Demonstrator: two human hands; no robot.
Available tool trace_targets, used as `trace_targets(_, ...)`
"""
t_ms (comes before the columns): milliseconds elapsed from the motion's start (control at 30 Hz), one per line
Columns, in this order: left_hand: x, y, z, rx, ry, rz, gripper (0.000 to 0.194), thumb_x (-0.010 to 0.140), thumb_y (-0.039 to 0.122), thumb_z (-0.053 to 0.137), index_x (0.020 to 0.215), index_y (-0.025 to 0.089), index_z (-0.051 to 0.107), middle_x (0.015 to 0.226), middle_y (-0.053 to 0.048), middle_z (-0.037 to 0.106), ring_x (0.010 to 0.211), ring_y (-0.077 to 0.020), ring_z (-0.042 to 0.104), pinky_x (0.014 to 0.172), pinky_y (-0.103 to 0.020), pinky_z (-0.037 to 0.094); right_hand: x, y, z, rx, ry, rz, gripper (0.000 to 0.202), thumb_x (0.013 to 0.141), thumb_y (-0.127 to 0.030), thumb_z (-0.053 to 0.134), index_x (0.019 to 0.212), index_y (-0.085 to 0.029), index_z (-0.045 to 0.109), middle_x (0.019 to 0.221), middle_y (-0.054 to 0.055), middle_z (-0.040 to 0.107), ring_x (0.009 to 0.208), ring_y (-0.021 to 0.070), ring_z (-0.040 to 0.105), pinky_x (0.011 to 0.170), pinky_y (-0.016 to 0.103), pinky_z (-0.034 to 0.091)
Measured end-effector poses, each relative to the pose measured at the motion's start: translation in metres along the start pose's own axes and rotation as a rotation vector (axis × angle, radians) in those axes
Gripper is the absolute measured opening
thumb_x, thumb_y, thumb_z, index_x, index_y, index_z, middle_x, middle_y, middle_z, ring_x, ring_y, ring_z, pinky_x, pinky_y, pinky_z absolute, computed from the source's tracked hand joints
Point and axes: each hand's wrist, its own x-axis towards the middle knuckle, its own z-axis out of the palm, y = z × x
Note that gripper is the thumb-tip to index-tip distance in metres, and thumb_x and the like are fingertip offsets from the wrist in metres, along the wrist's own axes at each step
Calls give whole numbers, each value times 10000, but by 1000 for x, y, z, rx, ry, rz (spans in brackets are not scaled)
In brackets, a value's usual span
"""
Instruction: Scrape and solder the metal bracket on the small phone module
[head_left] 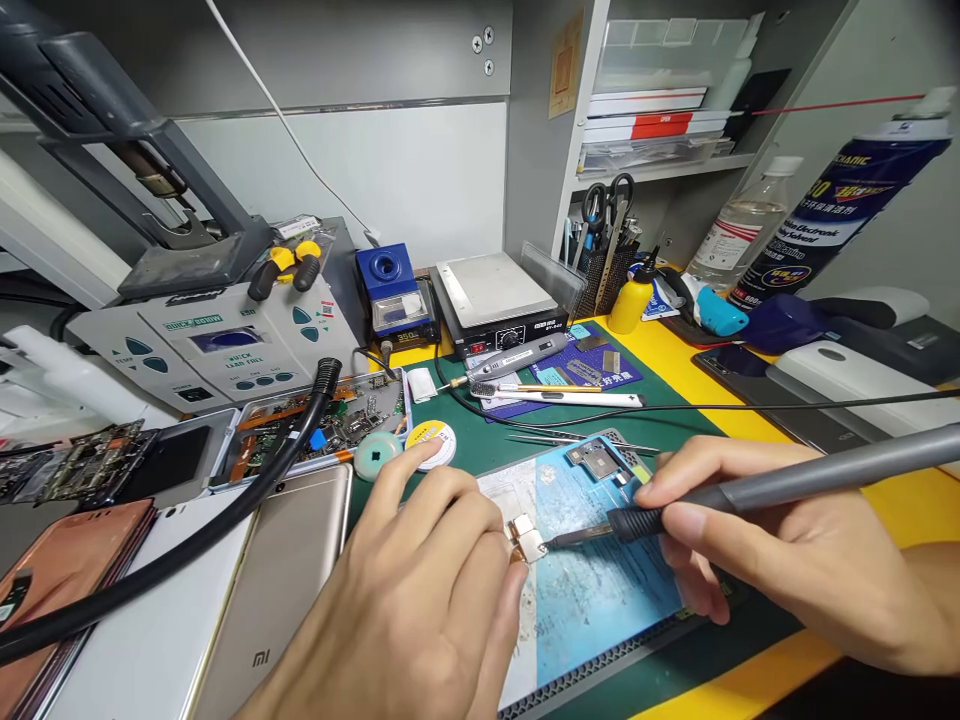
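My right hand (772, 550) grips a soldering iron (720, 495) like a pen, its thin dark tip pointing left. The tip meets, or nearly meets, a small silvery metal part (529, 538) with copper-coloured edges. My left hand (427, 590) is closed at that part's left side, thumb and fingers pinching it, though the fingertips are partly hidden. Under both hands lies a worn blue and white work mat (600, 610). A small circuit board piece (598, 462) rests at the mat's far edge, just beyond the iron.
A hot-air station (232, 345) with a black hose (247, 515) stands left, above several phones. Behind the mat are tweezers (555, 437), a brush (562, 395), a round tin (435, 445) and a heating plate (495, 290). The iron's cable (750, 407) runs across the right side.
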Motion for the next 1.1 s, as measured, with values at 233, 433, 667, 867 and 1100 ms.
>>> trace_targets(233, -3, -5, 6, -28, -14, 13, 174, 929, 66, 625, 785, 137, 695, 763, -33, 657, 826, -190, 582, 1080, -522, 424, -3, 0, -2, 6, 0, 13, 49, 904, -331, 764, 892, -288, 784, 537, -23, 702, 357, 167, 674, 339, 197, 572)
trace_targets(433, -2, -5, 6, -52, 80, 55, 171, 928, 76, 618, 790, 137, 698, 759, -33, 650, 812, -186, 567, 1071, -513, 418, -2, -1, -1, -9, -1, 16, 43, 900, -328, 771, 889, -291, 789, 545, -22, 707, 368, 171, 682, 345, 203, 581)
trace_targets(667, -1, -2, 3, -64, 8, 13, 168, 924, 71, 633, 782, 127, 700, 771, -46, 656, 839, -196, 571, 1068, -527, 421, -3, 0, 0, -25, -17, 4, 50, 913, -330, 757, 895, -298, 791, 548, -19, 706, 373, 163, 676, 345, 202, 578)
trace_targets(867, -2, -4, 3, -58, -17, -7, 166, 917, 39, 620, 810, 128, 710, 784, -44, 663, 830, -194, 566, 1061, -525, 427, -1, 2, 0, -32, -19, -8, 31, 897, -315, 767, 901, -312, 798, 540, -23, 705, 366, 178, 677, 339, 223, 585)
trace_targets(1100, -1, -3, 3, -47, -7, 10, 163, 927, 67, 626, 800, 135, 703, 783, -41, 664, 841, -198, 583, 1078, -525, 423, -1, 1, 2, -9, 3, -14, 50, 899, -317, 768, 889, -279, 798, 532, -8, 702, 354, 173, 665, 327, 209, 563)
